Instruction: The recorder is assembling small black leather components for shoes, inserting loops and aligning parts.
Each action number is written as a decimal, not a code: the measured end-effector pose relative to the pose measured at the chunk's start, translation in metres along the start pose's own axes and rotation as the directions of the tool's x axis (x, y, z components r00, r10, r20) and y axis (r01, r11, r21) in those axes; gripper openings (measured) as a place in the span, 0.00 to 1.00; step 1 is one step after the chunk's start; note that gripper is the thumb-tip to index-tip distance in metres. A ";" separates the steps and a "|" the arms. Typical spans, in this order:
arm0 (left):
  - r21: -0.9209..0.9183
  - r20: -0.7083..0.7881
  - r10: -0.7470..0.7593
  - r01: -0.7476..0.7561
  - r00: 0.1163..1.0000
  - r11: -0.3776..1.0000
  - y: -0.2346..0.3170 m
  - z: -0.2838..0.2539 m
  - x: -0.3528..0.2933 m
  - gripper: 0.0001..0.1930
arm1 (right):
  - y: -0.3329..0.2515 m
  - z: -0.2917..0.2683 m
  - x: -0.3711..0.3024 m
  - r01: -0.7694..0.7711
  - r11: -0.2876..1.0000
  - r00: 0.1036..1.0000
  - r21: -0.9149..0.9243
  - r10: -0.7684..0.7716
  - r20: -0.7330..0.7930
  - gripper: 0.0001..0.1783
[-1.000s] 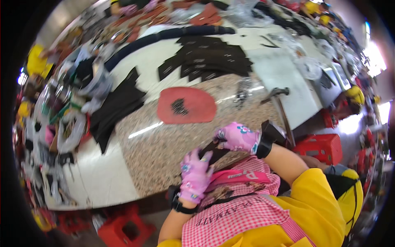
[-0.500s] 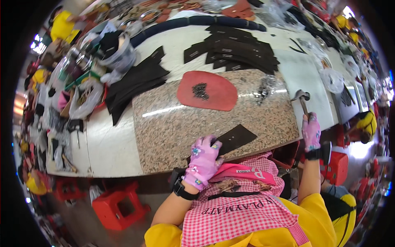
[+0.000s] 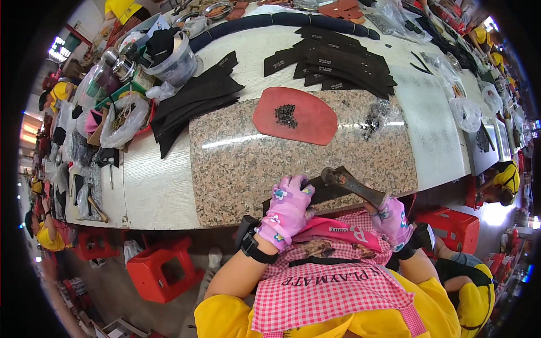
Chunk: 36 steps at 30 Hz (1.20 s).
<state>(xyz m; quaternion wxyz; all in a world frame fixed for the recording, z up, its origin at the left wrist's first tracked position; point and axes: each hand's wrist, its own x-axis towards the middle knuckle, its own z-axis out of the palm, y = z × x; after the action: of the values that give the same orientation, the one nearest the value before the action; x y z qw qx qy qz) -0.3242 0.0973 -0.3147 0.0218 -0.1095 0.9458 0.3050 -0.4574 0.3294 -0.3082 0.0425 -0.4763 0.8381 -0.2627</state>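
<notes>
My right hand (image 3: 390, 221), in a pink flowered glove, is closed around the handle of a hammer (image 3: 363, 188). The hammer's head is over a flat black piece (image 3: 322, 193) at the near edge of the granite slab (image 3: 242, 174). My left hand (image 3: 288, 209), gloved the same way, holds this piece down against the slab with its fingers curled; part of the piece is hidden under it. Whether the hammer touches the piece I cannot tell. Further back on the slab lies a red rounded pad (image 3: 310, 121) bearing a heap of small black bits (image 3: 285, 115).
Black pieces are stacked at the back (image 3: 338, 62), with another stack (image 3: 194, 107) left of the slab. A clear tub (image 3: 174, 65) and a plastic bag (image 3: 127, 121) stand further left. Red stools (image 3: 160, 270) are below the table's edge. People in yellow shirts surround the area.
My right hand has brought the hammer down and leftward, from raised at the right to over the black piece. My left hand stays on the piece. The whole view has shifted slightly.
</notes>
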 end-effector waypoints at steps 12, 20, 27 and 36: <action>0.073 -0.005 0.001 -0.001 1.000 0.997 -0.001 -0.001 0.004 0.22 | -0.005 -0.002 0.008 0.061 0.993 0.997 -0.105 -0.057 0.044 0.10; 0.082 0.007 0.000 -0.001 1.000 0.997 0.001 0.000 0.004 0.23 | -0.001 -0.004 0.007 0.047 0.996 0.996 -0.075 -0.041 0.080 0.20; 0.058 0.003 0.008 -0.008 1.000 0.998 0.004 -0.002 0.003 0.23 | 0.017 0.013 -0.010 0.016 0.992 1.000 0.124 -0.013 -0.024 0.17; 0.060 0.008 0.013 -0.014 1.000 0.998 0.000 -0.002 0.003 0.23 | 0.017 -0.020 -0.007 -0.084 0.992 0.993 -0.090 0.090 0.072 0.14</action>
<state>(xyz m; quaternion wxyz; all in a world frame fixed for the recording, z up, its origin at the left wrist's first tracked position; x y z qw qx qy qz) -0.3274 0.0956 -0.3132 0.0268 -0.1013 0.9552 0.2769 -0.4728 0.3503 -0.3002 0.0652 -0.4503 0.8664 -0.2055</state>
